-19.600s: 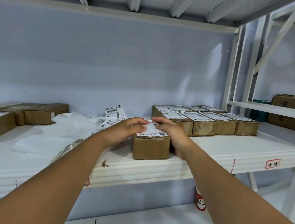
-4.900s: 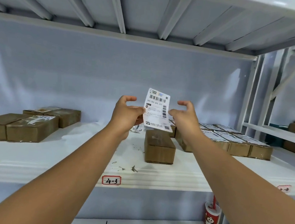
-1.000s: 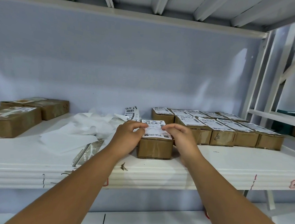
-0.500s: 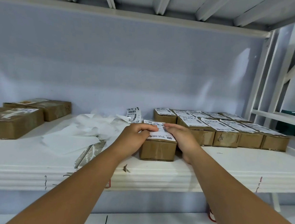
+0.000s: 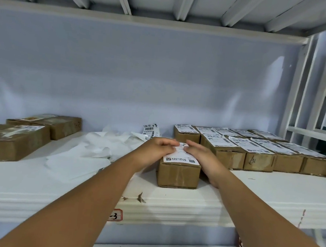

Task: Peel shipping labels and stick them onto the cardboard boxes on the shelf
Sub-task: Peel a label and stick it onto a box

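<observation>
A small cardboard box (image 5: 178, 174) stands near the front of the white shelf (image 5: 171, 207). A white shipping label (image 5: 181, 157) lies flat on its top. My left hand (image 5: 154, 150) lies over the label's left part and my right hand (image 5: 200, 155) over its right part, fingers pressing down on it, fingertips nearly meeting at the far end. A loose strip of labels (image 5: 151, 129) curls up behind my left hand.
Several labelled boxes (image 5: 253, 152) stand in rows to the right. Peeled white backing paper (image 5: 89, 152) is heaped to the left, with more brown boxes (image 5: 14, 141) at the far left. A shelf post (image 5: 295, 91) rises at the right.
Both hands have slid further along the label on the box top, from its near end toward the far end, flattening it. The box has stayed in place.
</observation>
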Demonstrator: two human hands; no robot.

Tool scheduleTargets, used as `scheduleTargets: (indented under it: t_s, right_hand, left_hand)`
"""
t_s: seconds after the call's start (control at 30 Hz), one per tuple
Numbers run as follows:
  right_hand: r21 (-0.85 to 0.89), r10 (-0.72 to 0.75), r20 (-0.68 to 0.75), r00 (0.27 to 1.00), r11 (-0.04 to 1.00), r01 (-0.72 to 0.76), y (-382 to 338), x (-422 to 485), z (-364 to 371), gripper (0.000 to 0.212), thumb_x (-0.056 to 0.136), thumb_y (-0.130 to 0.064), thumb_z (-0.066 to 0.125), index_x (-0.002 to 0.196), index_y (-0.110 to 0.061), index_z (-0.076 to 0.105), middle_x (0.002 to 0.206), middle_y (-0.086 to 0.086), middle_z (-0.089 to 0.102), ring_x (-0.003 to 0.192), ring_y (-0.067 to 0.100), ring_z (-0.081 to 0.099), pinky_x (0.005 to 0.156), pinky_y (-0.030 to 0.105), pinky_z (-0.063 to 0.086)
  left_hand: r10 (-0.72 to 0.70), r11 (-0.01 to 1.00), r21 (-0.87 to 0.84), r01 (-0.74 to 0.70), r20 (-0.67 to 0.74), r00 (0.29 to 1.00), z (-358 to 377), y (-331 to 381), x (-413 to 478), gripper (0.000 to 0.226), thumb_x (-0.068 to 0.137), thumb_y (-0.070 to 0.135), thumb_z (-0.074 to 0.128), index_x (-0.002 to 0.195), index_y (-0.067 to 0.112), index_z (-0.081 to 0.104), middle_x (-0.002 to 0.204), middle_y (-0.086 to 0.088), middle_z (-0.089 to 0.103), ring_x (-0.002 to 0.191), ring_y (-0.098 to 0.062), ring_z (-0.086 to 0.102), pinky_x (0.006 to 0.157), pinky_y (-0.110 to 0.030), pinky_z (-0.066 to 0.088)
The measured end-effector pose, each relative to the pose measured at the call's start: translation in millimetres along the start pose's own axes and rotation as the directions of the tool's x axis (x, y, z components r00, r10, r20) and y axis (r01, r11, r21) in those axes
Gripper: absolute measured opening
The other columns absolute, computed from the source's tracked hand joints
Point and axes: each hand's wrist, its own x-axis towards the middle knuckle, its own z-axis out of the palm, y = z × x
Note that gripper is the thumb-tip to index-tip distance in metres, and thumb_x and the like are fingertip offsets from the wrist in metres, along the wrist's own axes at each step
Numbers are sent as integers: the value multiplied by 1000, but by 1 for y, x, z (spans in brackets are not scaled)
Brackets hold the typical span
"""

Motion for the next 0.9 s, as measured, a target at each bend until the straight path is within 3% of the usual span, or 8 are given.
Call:
scheduleTargets:
  t_s: [0.1,0.27,0.37,0.43,0.5,0.63,0.77,0.9]
  right_hand:
    - [23,-10,-25,1000,1000,10,2,1,0,42,91,-26,60,132,-24,52,122,2,62,97,9,60,71,16,43]
    - [-11,-58,-109,992,998,57,4,4,-1,29,89,-26,63,117,-19,62,106,0,66,89,10,62,71,19,45]
    - [-27,-106,-111,988,994,104,5,2,-2,25,90,-34,62,110,-20,65,103,-2,67,94,12,62,80,22,43]
    - [-80,-150,-137,979,987,140,6,1,-2,27,89,-40,60,107,-20,66,103,-3,68,94,12,61,82,24,43]
    - [-181,-216,-194,957,967,181,8,0,-2,27,89,-43,60,100,-20,67,96,-4,68,89,11,61,78,24,43]
    - [-368,-329,-306,894,906,208,3,-6,-3,22,92,-40,55,85,-22,65,75,-10,63,70,4,55,60,15,36]
    - [-526,-404,-390,827,835,160,-1,-12,-5,27,96,-32,51,73,-20,60,61,-7,56,60,8,49,50,17,32]
    - [-734,-572,-375,730,664,143,3,-5,-1,16,91,-18,54,92,-14,69,91,3,64,93,21,52,72,26,34]
  left_hand:
    - [-35,989,-145,24,-70,997,-1,-12,6,25,92,15,56,114,26,60,129,4,54,120,-15,52,110,-34,34]
    - [-42,996,60,59,-245,969,-4,-18,7,30,94,28,53,122,20,60,134,0,54,122,-17,49,100,-25,35]
    - [-59,996,-83,35,-311,948,-10,-11,-3,15,93,28,54,102,24,66,116,5,61,113,-16,53,97,-31,40]
    - [-52,989,-147,12,-271,961,-17,-5,-11,10,91,28,58,97,25,65,108,8,62,111,-14,53,92,-32,42]
    - [-8,991,-131,-3,-86,996,-21,-1,-20,22,84,37,65,104,28,66,117,8,61,116,-11,51,92,-30,41]
    - [18,991,129,-42,185,983,-15,1,-33,54,65,53,69,117,46,56,140,16,32,128,-4,30,108,-25,26]
    - [50,958,270,-94,167,985,-13,1,-33,74,63,53,70,131,44,44,145,16,23,134,-3,21,114,-26,19]
    - [179,875,454,-167,16,984,-5,-11,-24,62,79,48,66,136,33,45,143,8,33,131,-5,31,112,-24,24]
